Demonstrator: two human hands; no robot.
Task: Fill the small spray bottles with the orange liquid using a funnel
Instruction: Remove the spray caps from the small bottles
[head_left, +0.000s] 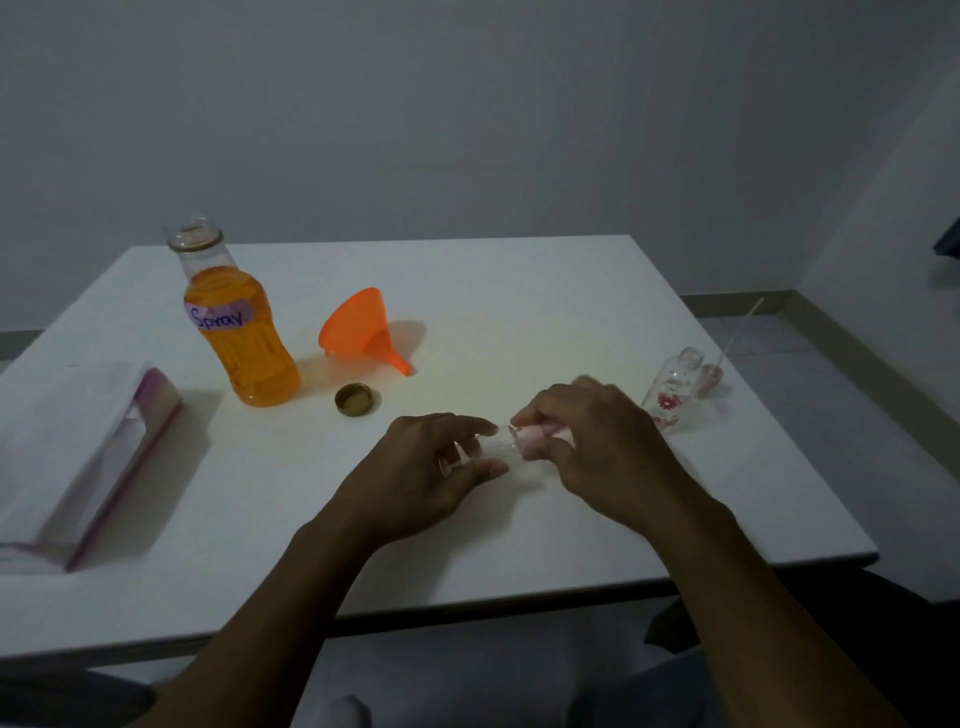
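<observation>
A white counter (519, 312) with a dark front edge fills the middle of the room. Behind it rises a plain grey-white wall (467, 104), which meets a side wall (883, 197) at the right corner. A grey baseboard (737, 304) runs along their foot above a pale tiled floor (779, 353). The light is dim, with a warmer patch on the middle of the counter.

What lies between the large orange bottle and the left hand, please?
In the head view, the gold cap lies there on the table, touching neither the orange bottle nor the left hand.
</observation>
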